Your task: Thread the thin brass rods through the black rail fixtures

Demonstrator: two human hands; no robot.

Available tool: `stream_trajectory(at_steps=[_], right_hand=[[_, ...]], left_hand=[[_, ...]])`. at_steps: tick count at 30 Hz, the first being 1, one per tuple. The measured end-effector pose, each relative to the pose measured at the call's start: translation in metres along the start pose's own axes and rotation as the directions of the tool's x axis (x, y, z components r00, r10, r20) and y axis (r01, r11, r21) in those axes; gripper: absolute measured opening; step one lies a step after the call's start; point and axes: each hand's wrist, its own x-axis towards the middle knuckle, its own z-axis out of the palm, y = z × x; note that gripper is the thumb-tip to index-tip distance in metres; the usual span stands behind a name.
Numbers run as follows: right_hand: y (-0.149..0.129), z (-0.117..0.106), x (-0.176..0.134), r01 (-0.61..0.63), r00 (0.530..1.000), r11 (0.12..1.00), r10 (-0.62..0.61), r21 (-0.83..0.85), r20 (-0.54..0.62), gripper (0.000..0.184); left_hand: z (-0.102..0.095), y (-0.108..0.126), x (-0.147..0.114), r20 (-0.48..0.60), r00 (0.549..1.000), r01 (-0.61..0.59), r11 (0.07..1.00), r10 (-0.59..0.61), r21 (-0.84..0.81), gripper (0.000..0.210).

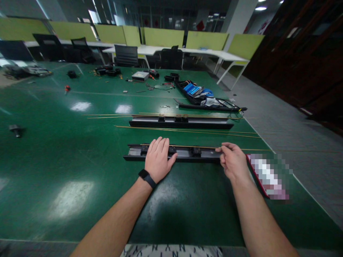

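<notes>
A black channel-shaped rail [184, 159] with a grey inner face lies crosswise on the green table before me. Small black blocks [196, 151] sit inside it. My left hand [158, 157] lies flat over the rail's left part, fingers stretched out and thumb apart. At the rail's right end my right hand [232, 160] pinches a thin brass-coloured rod [187, 146]. This rod runs along the rail's far side and sticks out to the right past my hand. Under my left palm part of the rail and a block are hidden.
Beyond lies a second black rail [182, 125] with several thin rods [187, 131] around it. Farther back are a black tray with blue packs [194, 90] and a white box [140, 76]. A red-edged, blurred-out object [268, 176] lies at right, near the table edge.
</notes>
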Motion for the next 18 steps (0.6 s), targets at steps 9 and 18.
stream_trajectory(at_steps=[9, 18], right_hand=[[-0.0027, 0.0002, -0.0008, -0.065, 0.998, 0.998, 0.066, -0.025, 0.014, 0.027], [0.0005, 0.0005, -0.0019, -0.006, 1.000, 0.997, 0.007, -0.071, 0.010, 0.042]], left_hand=[[-0.0001, 0.0001, -0.0002, -0.009, 1.000, 0.000, 1.000, 0.000, 0.003, 0.058], [0.0005, 0.0008, -0.0001, -0.012, 1.000, 0.004, 1.000, -0.004, 0.001, 0.057]])
